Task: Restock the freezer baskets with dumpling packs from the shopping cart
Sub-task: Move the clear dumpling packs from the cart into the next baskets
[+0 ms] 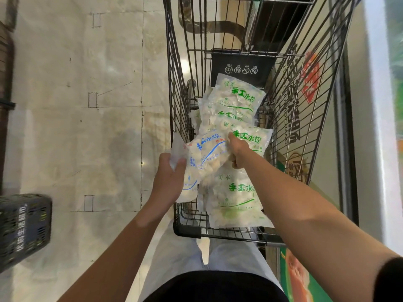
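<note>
A wire shopping cart (290,118) stands in front of me with several white dumpling packs inside, most printed in green (237,197). My right hand (238,152) grips the upper edge of a blue-printed dumpling pack (209,153) lifted above the others. My left hand (169,178) holds the left side of blue-printed packs (189,188) at the cart's left wall; whether this is the same pack or a second one underneath is unclear. More green-printed packs (238,99) lie deeper in the cart.
A dark plastic basket (24,227) sits on the tiled floor at the left. A freezer cabinet (370,127) with printed side panels runs along the cart's right. My legs stand at the cart's near end.
</note>
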